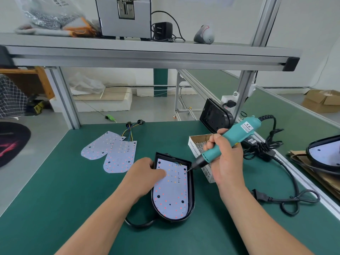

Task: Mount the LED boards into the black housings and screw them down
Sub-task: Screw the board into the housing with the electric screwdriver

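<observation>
The green tabletop (55, 199) carried a black housing (192, 192). Two loose LED boards (118, 158) lay just left of it, a screw box (192, 149) just right, black cable (265, 147) beyond.

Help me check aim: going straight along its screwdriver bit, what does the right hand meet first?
The LED board in the black housing, near its upper right edge. The right hand holds the screwdriver with its tip seemingly almost touching, though depth is unclear.
</observation>
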### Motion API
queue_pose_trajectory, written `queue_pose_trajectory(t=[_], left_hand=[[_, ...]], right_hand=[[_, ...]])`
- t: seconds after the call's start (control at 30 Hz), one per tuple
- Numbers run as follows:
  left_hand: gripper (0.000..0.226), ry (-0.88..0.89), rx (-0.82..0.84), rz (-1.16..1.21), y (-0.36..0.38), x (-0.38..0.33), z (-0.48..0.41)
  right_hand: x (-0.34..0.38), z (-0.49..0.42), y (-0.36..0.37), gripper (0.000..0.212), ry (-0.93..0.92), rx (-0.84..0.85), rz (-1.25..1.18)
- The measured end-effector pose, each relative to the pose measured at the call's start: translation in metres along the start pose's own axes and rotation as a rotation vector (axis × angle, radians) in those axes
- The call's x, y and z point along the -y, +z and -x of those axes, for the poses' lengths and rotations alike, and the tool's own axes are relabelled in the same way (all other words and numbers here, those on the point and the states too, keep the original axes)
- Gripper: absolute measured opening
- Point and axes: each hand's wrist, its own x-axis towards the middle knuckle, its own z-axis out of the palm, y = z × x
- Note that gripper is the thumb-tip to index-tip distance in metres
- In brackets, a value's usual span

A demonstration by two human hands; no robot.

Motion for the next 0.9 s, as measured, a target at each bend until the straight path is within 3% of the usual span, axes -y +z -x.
queue_pose_trajectory(t=[0.17,0.47,0.9], left_hand=[[0.029,0.005,0.005,-0.011,0.000,0.000,0.000],[0.031,0.031,-0.009,-0.036,0.000,0.000,-0.001],[0.030,0.018,0.012,-0.045,-0.002,-0.003,-0.003]], right_hand=[[0.000,0.001,0.004,0.019,-0.034,0.034,0.082],[-0.005,0.008,0.013,0.014,-0.169,0.289,0.346],[-0.003,0.007,0.013,0.012,-0.087,0.273,0.344]])
